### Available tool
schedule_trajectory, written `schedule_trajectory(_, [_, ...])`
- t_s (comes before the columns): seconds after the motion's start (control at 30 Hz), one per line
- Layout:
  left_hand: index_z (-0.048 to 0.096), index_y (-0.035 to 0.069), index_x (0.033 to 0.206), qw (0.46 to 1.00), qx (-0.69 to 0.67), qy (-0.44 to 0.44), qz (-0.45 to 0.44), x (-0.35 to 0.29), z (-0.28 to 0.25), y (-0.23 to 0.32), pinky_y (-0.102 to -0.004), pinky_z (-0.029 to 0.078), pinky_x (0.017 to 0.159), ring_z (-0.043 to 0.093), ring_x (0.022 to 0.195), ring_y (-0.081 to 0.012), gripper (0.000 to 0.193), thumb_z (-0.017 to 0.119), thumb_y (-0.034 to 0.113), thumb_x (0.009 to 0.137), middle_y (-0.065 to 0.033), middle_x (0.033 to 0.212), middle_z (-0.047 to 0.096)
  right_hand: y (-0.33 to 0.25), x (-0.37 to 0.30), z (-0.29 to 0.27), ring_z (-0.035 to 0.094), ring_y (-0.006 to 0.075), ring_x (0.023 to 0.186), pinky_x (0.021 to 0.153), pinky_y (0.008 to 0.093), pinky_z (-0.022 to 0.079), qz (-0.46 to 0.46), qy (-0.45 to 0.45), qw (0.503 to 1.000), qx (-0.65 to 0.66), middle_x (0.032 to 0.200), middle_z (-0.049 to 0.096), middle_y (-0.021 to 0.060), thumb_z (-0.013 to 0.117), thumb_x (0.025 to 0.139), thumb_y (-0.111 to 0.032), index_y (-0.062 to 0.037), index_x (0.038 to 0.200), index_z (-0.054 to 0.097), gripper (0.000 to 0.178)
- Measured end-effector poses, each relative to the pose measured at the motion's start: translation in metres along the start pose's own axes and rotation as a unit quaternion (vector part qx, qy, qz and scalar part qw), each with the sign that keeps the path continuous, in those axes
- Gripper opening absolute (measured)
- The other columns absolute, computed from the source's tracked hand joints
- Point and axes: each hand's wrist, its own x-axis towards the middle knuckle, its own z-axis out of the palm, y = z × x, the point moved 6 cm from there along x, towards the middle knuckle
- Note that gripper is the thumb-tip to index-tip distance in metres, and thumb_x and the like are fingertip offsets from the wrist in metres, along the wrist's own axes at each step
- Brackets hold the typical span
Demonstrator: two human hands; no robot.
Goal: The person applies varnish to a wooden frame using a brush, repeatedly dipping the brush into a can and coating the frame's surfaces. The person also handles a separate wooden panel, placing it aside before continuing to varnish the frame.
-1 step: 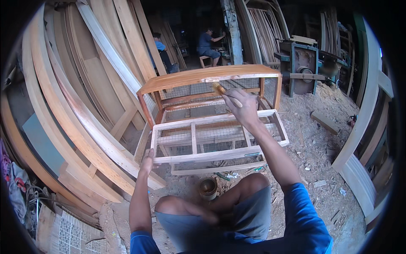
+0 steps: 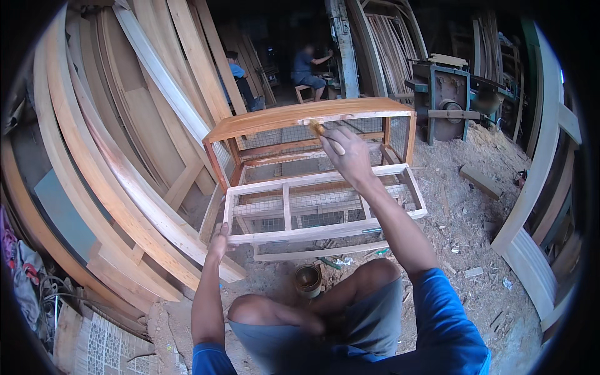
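Observation:
My right hand (image 2: 345, 153) is closed around the handle of a paintbrush (image 2: 317, 128). Its bristles meet the front upper rail of a wooden cage cabinet (image 2: 294, 111), whose top and posts look orange-brown and coated; part of that rail is still pale. A pale wooden door frame with wire mesh (image 2: 325, 227) hangs open towards me, below the front opening. At its near left corner my left hand (image 2: 219, 242) grips the frame, with the thumb on the visible side and some fingers hidden. An open can (image 2: 307, 280) with brownish liquid stands on the ground by my legs.
Long boards (image 2: 112, 169) lean along the left. A blue-grey machine (image 2: 447, 103) stands at the back right, near sawdust and a loose wood block (image 2: 480, 181). Pale frames (image 2: 531, 206) rise at the far right. Two people (image 2: 307, 65) sit in the background.
My right hand and the brush have shifted slightly left along the upper rail. My left hand stays at the door frame's corner.

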Motion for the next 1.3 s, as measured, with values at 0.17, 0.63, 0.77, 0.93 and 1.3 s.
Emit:
schedule_trajectory(0.17, [0.043, 0.012, 0.133, 0.999, 0.038, 0.001, -0.002, 0.012, -0.005, 0.002, -0.032, 0.054, 0.056, 0.068, 0.064, -0.0179, 0.047, 0.036, 0.05, 0.106, -0.0089, 0.106, 0.064, -0.013, 0.024, 0.103, 0.065, 0.032, 0.086, 0.071, 0.0425, 0.056, -0.046, -0.045, 0.992, -0.106, 0.097, 0.058, 0.0114, 0.065, 0.082, -0.01, -0.0067, 0.096, 0.059, 0.016])
schedule_trajectory(0.63, [0.047, 0.005, 0.12, 1.0, -0.026, 0.0, 0.015, -0.001, -0.001, 0.016, -0.0324, 0.06, 0.056, 0.067, 0.069, -0.0229, 0.038, 0.04, 0.04, 0.107, -0.0128, 0.104, 0.055, 0.002, 0.003, 0.131, 0.063, 0.0288, 0.076, 0.061, 0.0425, 0.054, -0.026, -0.101, 0.989, -0.101, 0.093, 0.052, 0.0108, 0.066, 0.081, -0.01, -0.0086, 0.091, 0.052, 0.017])
schedule_trajectory(0.77, [0.048, 0.008, 0.114, 0.999, -0.024, 0.024, 0.025, -0.006, 0.002, 0.023, -0.0287, 0.055, 0.053, 0.066, 0.062, -0.0188, 0.035, 0.038, 0.041, 0.108, -0.0089, 0.093, 0.058, -0.007, 0.011, 0.132, 0.064, 0.0306, 0.078, 0.059, 0.0447, 0.053, -0.016, -0.088, 0.993, -0.077, 0.094, 0.053, 0.0111, 0.065, 0.082, -0.011, -0.0079, 0.092, 0.052, 0.017])
schedule_trajectory(0.93, [0.049, 0.007, 0.116, 0.999, -0.03, 0.038, 0.024, -0.012, 0.006, 0.027, -0.0282, 0.053, 0.053, 0.065, 0.066, -0.0175, 0.036, 0.038, 0.041, 0.108, -0.008, 0.093, 0.057, -0.015, 0.021, 0.134, 0.065, 0.032, 0.081, 0.062, 0.0454, 0.053, 0.017, -0.126, 0.986, -0.11, 0.098, 0.055, 0.0118, 0.067, 0.081, -0.013, -0.0072, 0.093, 0.052, 0.02])
schedule_trajectory(1.3, [0.05, 0.006, 0.117, 0.997, -0.042, 0.054, 0.028, -0.004, 0.004, 0.016, -0.0296, 0.056, 0.056, 0.064, 0.072, -0.0172, 0.037, 0.039, 0.04, 0.108, -0.007, 0.094, 0.057, 0.067, 0.014, 0.046, 0.063, 0.0309, 0.074, 0.06, 0.0404, 0.051, 0.096, 0.116, 0.986, 0.075, 0.088, 0.06, 0.0123, 0.067, 0.086, 0.0, -0.0023, 0.086, 0.054, 0.014])
